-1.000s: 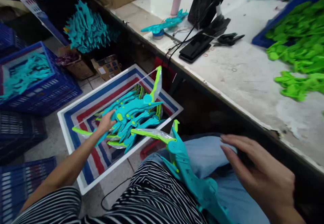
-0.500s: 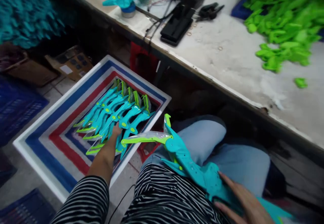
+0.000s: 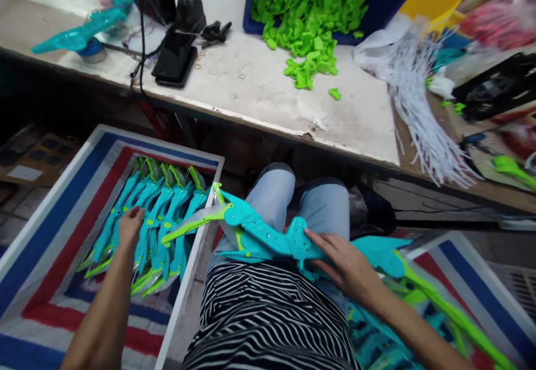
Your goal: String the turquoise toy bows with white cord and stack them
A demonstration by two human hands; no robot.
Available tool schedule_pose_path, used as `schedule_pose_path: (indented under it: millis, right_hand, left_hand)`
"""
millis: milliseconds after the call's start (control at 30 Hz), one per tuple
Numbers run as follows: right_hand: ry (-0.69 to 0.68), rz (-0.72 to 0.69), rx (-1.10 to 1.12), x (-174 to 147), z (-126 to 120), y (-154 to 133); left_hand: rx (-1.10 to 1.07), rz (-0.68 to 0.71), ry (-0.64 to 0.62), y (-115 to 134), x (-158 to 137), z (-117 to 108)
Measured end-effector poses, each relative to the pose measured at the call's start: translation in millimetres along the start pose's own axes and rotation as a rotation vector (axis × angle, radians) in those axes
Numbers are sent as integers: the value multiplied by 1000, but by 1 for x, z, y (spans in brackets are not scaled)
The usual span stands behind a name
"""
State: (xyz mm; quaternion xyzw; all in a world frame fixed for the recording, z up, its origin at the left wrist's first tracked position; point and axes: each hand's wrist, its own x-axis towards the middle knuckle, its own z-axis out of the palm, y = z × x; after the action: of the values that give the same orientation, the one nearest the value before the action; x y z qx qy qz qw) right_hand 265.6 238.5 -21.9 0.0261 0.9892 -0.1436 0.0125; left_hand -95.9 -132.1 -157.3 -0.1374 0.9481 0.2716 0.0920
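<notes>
A teal toy bow (image 3: 263,236) with lime-green limb ends lies across my lap. My right hand (image 3: 341,261) is closed round its middle, thumb and fingers on either side of the grip. To the left, a row of similar teal and lime toy bows (image 3: 167,214) lies side by side in a white-rimmed box (image 3: 37,325) lined with red, white and blue striped sheeting. My left hand (image 3: 130,226) reaches into that row, its fingers curled on one of the bows near the middle. Thin strings run along some of them.
A second striped-lined box (image 3: 473,280) with more bows stands at my right. On the workbench (image 3: 259,102) ahead are a black phone (image 3: 175,60), a blue crate of green parts (image 3: 310,7), white strips (image 3: 412,102) and a teal piece (image 3: 87,29) on a roll.
My view has swung right, bringing the white strips and the second box into sight. My left hand has moved further left along the row. My right hand still holds the bow on my lap.
</notes>
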Motion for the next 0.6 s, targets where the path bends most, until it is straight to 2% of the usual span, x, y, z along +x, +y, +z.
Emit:
schedule_pose_path:
  millis: [67,100,133,167,233,300,367,467,533,600]
  right_hand:
    - [47,-7,-71,9,-9,28]
    - [73,-10,-105,15,-10,45]
    - [96,-10,-124,22,-8,61]
    - [113,-7,-123,29,-3,76]
    - [133,9,-83,42,13,100]
    - [143,33,-38,51,30,112]
    - [165,52,-11,53,42,114]
    - [222,54,8,48,45,108]
    - [263,56,12,43,39,103]
    - [299,65,13,40,29,101]
  left_hand:
    - [-132,54,106,35,-1,-35]
    - [-192,123,157,56,-9,-52]
    - [-295,258,231,78,-24,-66]
    - [-371,455,223,100,-46,-77]
    - [-373,856,97,138,-106,-80]
    - [-223,1258,-239,164,-175,-60]
    - [41,1512,-534,174,-239,-21]
    - [521,1599,-680,172,-300,40]
    - [681,1603,-711,170,-315,66]
    - [752,1615,-758,176,-313,74]
